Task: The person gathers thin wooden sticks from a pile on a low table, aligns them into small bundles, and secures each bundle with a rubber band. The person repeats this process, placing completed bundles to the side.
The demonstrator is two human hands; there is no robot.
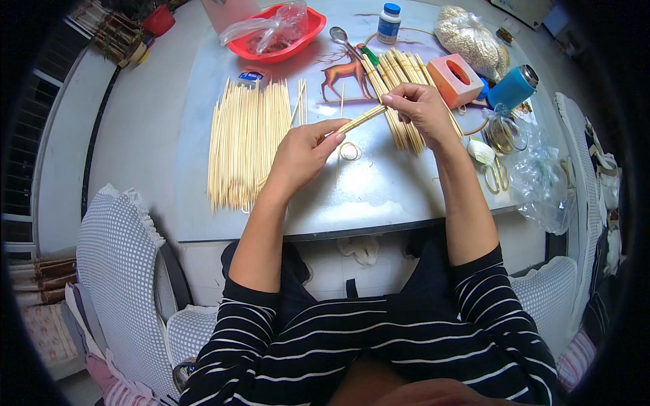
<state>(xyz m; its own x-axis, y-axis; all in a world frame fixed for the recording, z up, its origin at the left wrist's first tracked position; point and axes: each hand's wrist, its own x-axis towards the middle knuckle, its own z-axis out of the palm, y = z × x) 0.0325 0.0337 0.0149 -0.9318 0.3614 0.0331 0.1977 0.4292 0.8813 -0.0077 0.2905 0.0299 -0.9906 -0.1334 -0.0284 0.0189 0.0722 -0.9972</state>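
Observation:
Above the table, a small bundle of thin bamboo sticks (363,120) slants up from left to right between my hands. My left hand (306,153) is closed around its lower end. At the upper end, my right hand (422,114) pinches it between thumb and fingers. A wide layer of loose bamboo sticks (245,145) lies left of my left hand. Partly behind my right hand rests a pile of bundled sticks (404,68). A thin coiled loop (350,151) and a few single sticks (302,101) lie near my left hand.
A red basin (298,44) with a plastic bag stands at the back, near a spoon (342,37) and a blue bottle (388,24). On the right are a tissue box (455,80), a blue flask (512,88), a bag of pale pellets (470,37), scissors (497,177) and clear plastic (542,183).

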